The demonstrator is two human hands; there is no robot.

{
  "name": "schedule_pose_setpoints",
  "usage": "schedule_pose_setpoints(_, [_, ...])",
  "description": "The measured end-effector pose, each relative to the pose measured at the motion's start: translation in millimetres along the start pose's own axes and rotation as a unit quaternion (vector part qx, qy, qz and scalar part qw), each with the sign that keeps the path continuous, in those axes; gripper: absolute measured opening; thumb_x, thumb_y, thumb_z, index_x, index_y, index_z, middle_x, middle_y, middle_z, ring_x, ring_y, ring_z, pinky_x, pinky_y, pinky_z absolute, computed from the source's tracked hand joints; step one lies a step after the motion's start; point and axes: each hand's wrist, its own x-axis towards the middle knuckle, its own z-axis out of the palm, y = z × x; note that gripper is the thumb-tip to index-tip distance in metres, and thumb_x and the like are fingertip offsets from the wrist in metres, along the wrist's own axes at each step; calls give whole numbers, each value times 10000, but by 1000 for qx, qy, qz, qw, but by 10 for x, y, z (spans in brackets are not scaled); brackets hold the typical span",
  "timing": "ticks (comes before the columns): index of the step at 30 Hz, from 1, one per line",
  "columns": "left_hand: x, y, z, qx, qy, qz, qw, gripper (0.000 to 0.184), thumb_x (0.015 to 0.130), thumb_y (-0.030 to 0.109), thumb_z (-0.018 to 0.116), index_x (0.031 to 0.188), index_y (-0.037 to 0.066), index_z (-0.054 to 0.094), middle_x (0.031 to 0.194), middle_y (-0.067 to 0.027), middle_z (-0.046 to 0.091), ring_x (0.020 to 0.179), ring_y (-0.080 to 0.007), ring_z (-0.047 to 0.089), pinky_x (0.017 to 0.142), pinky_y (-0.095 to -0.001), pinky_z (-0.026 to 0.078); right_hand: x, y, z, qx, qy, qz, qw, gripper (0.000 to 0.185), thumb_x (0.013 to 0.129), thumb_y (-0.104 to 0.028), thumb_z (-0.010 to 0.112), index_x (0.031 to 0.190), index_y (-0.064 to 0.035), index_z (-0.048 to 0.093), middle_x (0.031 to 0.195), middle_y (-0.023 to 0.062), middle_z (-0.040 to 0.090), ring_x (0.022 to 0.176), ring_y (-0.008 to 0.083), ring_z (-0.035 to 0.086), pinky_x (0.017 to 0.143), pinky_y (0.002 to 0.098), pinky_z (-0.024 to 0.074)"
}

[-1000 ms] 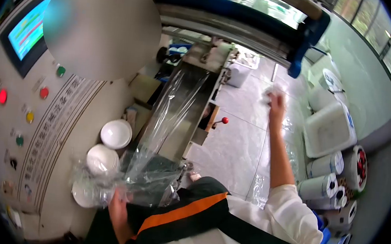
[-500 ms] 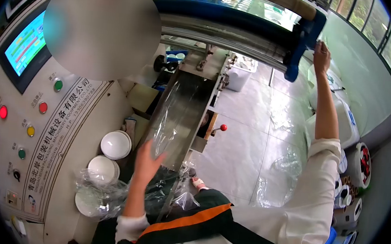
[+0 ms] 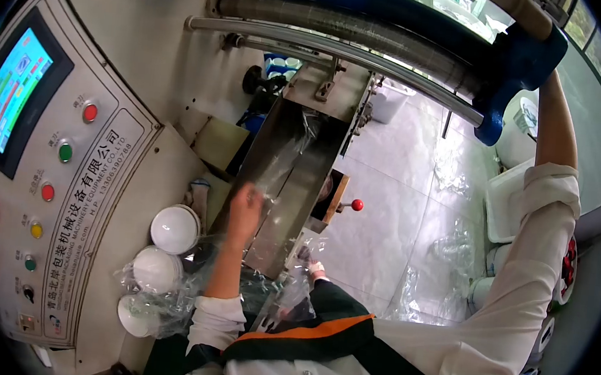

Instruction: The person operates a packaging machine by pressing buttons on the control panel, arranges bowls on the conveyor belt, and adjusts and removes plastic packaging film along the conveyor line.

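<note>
My left hand (image 3: 245, 213) is over the near part of a metal trough (image 3: 291, 212), fingers curled and closed on a strip of clear plastic film (image 3: 290, 156). The strip runs up the trough to its far end. More crumpled film (image 3: 196, 278) lies under my left forearm. My right arm (image 3: 557, 131) reaches up to the blue end bracket (image 3: 497, 108) of the roller assembly. The bracket hides my right hand and its fingers. A metal roller (image 3: 356, 39) wrapped in film spans the top of the view.
Stacks of white bowls (image 3: 175, 229) stand left of the trough, partly under film. A control panel (image 3: 52, 166) with lit screen and buttons is at far left. A red-knobbed lever (image 3: 357, 204) sticks out on the right. Loose film (image 3: 445, 254) and tubs (image 3: 510, 202) are on the floor.
My left hand has moved up and slightly right along the trough, and its fingers have closed. My right hand has gone from beside the blue bracket to behind it. The view has shifted left.
</note>
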Motion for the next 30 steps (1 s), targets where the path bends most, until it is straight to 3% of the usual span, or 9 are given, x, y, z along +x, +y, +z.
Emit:
schedule_pose_setpoints(2, [100,399,-64,-504,-75,-180,842,194,764,198,465,833,16,461,711,-108,548,624,-177,533,454,-277,411,-26,25,33,-1,7,-2,1000,180,719,-189,461,778,-29,519,652,115,547,672,255,547,594,320,432])
schedule_pose_setpoints(4, [151,446,-16,-528,-77,-206,820,221,776,239,463,837,27,455,664,-88,534,522,-134,495,398,-221,371,-46,57,47,3,11,-5,1000,179,718,-185,462,783,-28,519,658,113,548,673,253,548,593,318,433])
schedule_pose_setpoints(10, [300,157,104,-342,-184,-278,879,195,777,229,474,745,38,488,493,-3,416,335,-55,319,299,-190,216,-99,102,77,11,25,-2,1000,176,713,-171,465,796,-25,519,676,108,551,676,246,549,592,315,434])
schedule_pose_setpoints(16, [858,1324,223,-313,-42,46,948,137,770,145,436,813,42,515,492,59,324,423,-21,275,369,-167,206,-126,135,141,17,40,0,999,176,709,-158,469,808,-22,518,694,102,554,679,240,550,590,311,436])
schedule_pose_setpoints(19, [951,1622,59,-276,-116,67,952,126,759,128,446,809,33,512,518,47,384,437,-32,316,386,-175,243,-128,155,177,19,48,-4,999,176,707,-151,471,815,-20,518,703,100,556,681,236,551,589,309,436])
schedule_pose_setpoints(23, [554,862,-263,85,-142,82,983,184,743,127,472,855,-12,513,656,-126,538,556,-164,493,530,-268,387,-145,193,193,17,61,2,998,178,704,-142,473,823,-18,518,714,96,558,683,232,552,587,307,437])
schedule_pose_setpoints(25, [78,504,-426,113,-171,-25,979,184,753,159,450,810,-1,520,682,-149,542,617,-227,524,568,-302,389,-150,191,194,17,70,2,997,179,702,-137,475,828,-17,518,720,95,559,684,230,552,587,305,438])
schedule_pose_setpoints(28, [-375,26,-380,95,-164,-51,981,220,759,200,452,691,1,517,539,-49,477,496,-110,443,479,-257,362,-176,138,230,18,79,-1,997,182,700,-131,476,834,-16,518,729,92,561,685,227,553,586,303,438])
schedule_pose_setpoints(30, [-386,104,-289,112,-178,-53,976,268,776,254,407,689,26,516,617,-116,522,590,-235,510,556,-309,380,-181,128,218,17,92,-4,996,183,698,-126,478,838,-15,518,735,90,562,686,225,553,585,302,439])
